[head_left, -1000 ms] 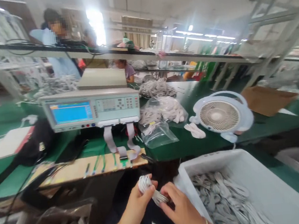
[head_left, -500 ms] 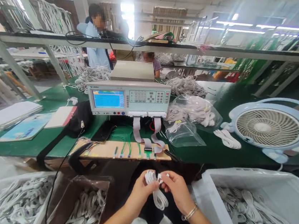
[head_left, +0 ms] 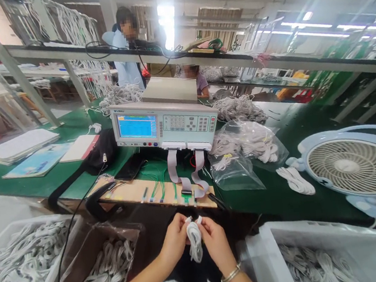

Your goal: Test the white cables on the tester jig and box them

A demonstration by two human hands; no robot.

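Observation:
A small coiled bundle of white cable (head_left: 195,242) hangs between my two hands, just below the table's front edge. My left hand (head_left: 177,236) pinches one white connector end at the top of the bundle. On the other side, my right hand (head_left: 214,235) pinches the second white connector (head_left: 199,220). Both hands are closed, with the coil dangling from them. Straight ahead of them lies a wooden board (head_left: 167,193) carrying small connectors, green wires and a ribbon cable (head_left: 174,167). That ribbon runs up to a tester (head_left: 186,123) with a lit blue screen.
Left below are a white bin (head_left: 77,222) and a cardboard box (head_left: 131,238) of coiled cables; a white bin (head_left: 268,245) stands right. A blue fan (head_left: 347,166), a bagged bundle (head_left: 256,144) and papers (head_left: 22,144) lie on the green table. Two people are behind.
My hands have come level, each now at one connector end. The coil hangs straighter between them; before, my left hand gripped its top.

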